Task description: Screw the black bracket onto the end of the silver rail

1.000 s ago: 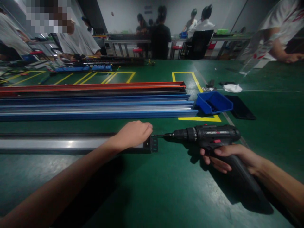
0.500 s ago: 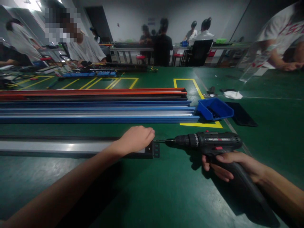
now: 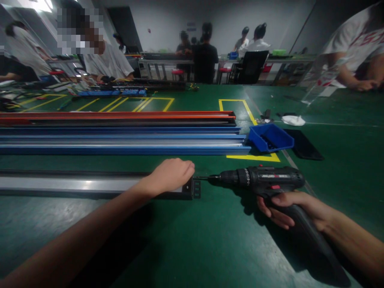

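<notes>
A long grey metal rail (image 3: pixel 75 185) with a black end bracket (image 3: pixel 195 189) lies across the green table (image 3: pixel 210 240). My left hand (image 3: pixel 171 175) is closed over the rail's right end, pressing it down. My right hand (image 3: pixel 288 208) grips the handle of a black cordless drill (image 3: pixel 264 180). The drill lies level and points left, with its bit tip right at the bracket end of the rail beside my left fingers.
Behind the rail lies a stack of long blue rails (image 3: pixel 120 140) and red rails (image 3: pixel 120 116). A blue parts bin (image 3: pixel 270 138) sits at their right end, beside a black flat object (image 3: pixel 304 144). Several people work at tables further back and at the right.
The view has shifted slightly. The drill stays at the rail's end, with its bit held against the bracket. My left hand has not moved off the rail.
</notes>
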Motion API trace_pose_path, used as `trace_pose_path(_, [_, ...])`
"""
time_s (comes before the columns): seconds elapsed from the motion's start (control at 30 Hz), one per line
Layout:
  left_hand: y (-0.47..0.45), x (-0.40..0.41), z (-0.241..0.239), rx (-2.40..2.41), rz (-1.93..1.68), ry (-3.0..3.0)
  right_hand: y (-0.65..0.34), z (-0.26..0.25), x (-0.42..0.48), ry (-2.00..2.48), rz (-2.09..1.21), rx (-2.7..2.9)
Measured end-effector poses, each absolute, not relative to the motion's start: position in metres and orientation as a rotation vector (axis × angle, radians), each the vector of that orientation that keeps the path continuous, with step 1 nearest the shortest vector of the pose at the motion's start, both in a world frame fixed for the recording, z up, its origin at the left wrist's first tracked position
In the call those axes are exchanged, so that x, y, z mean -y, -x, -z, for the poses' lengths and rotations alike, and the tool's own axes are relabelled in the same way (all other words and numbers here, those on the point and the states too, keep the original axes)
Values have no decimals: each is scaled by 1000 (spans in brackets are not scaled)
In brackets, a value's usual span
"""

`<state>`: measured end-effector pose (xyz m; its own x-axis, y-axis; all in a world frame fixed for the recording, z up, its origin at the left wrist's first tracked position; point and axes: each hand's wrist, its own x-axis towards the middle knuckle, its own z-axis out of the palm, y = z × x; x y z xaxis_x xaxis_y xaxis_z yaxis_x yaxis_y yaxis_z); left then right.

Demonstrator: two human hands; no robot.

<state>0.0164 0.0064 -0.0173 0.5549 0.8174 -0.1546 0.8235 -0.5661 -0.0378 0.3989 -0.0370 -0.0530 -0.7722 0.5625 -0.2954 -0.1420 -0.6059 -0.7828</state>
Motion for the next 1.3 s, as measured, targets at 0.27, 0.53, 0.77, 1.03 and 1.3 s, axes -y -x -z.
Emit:
trace_pose_path(0.27, [-15,-7,20,-1417,240,-2789,-399,53,38,745,-2404,1089])
trace_pose_path(0.53, [-19,-6,15,-1469,249,-2712,-399,55,38,784,-2384,1097])
trace_pose_path(0.77, [-17,-7,17,-1457,216,-2705,-401,57,37,781,-2384,1098])
trace_pose_path(1.03, [-18,-6,13,-1449,251,-2711,-398,52,37,752,-2387,1087])
trace_pose_path(1.3, [-18,-6,13,-1448,282,-2713,-400,55,38,749,-2389,1090])
